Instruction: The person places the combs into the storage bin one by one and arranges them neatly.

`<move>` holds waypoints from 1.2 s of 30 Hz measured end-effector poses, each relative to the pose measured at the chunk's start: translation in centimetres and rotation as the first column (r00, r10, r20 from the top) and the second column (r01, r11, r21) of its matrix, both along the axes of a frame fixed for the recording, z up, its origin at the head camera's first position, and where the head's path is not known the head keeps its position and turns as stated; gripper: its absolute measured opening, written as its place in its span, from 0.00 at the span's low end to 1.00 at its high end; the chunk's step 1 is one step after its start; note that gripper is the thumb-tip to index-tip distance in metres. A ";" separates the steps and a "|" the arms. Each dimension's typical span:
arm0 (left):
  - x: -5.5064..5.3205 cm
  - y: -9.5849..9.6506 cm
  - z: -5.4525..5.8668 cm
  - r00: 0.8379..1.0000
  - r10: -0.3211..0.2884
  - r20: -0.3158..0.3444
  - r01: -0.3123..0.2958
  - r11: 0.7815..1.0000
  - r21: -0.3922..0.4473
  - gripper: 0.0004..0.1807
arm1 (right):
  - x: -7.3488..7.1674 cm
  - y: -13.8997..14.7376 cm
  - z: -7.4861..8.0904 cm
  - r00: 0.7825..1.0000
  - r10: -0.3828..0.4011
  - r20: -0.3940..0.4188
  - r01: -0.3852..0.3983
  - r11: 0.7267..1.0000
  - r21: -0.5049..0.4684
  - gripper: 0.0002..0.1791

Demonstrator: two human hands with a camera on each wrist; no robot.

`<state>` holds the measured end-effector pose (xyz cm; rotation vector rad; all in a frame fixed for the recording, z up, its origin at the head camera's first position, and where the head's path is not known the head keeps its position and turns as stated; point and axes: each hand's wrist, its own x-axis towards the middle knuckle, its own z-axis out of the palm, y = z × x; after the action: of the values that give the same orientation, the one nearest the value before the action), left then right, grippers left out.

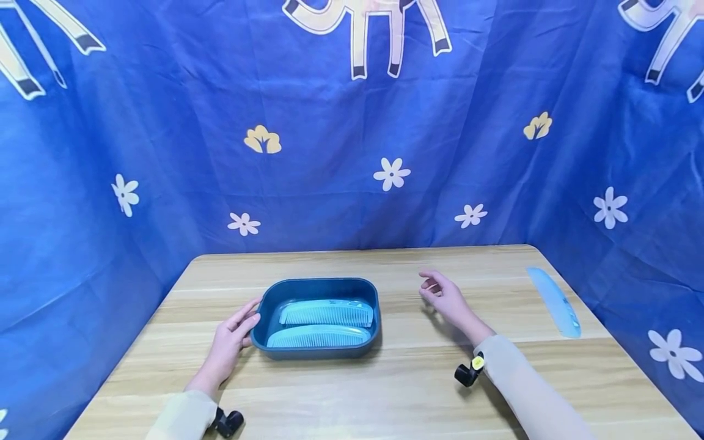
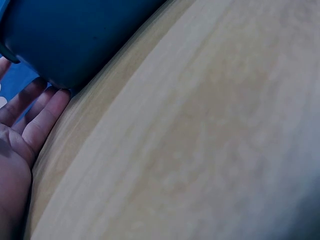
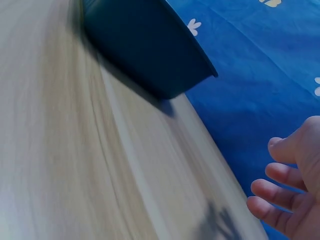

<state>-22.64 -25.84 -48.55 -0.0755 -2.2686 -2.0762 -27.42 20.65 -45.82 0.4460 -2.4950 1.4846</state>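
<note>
A dark blue rounded tub (image 1: 316,353) stands on the table, with two translucent light-blue combs inside. The rear comb (image 1: 327,313) and the front comb (image 1: 319,336) lie side by side, teeth toward the near side. My left hand (image 1: 228,342) touches the tub's left end from outside; in the left wrist view its fingers (image 2: 47,117) rest fairly straight against the wall near the base. To the right of the tub, my right hand (image 1: 448,299) hovers above the table, fingers loosely bent and holding nothing. A third light-blue comb (image 1: 554,302) lies by the table's right edge.
The pale wood-grain table (image 1: 341,403) has rounded far corners. A blue curtain (image 1: 330,208) with flowers and animal figures hangs behind it and along both sides. Small black cameras are strapped to both wrists.
</note>
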 end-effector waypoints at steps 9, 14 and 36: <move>0.0 -0.1 -0.5 1.000 -0.003 -0.015 0.003 1.000 0.008 0.28 | 1.3 2.0 0.0 0.996 0.009 0.084 -0.003 0.997 -0.072 0.22; -0.1 0.0 -0.7 1.000 -0.008 -0.010 0.008 1.000 0.013 0.28 | 1.4 3.5 -1.3 0.992 -0.019 0.128 0.030 0.995 -0.091 0.22; -0.2 -0.3 -0.2 1.000 -0.020 -0.007 0.020 1.000 0.001 0.29 | 2.3 9.1 -0.6 0.985 -0.124 0.119 0.123 0.992 0.014 0.22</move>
<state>-22.88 -26.11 -48.75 -0.1058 -2.2721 -2.0833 -25.14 29.74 -46.44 0.2043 -2.5667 1.4965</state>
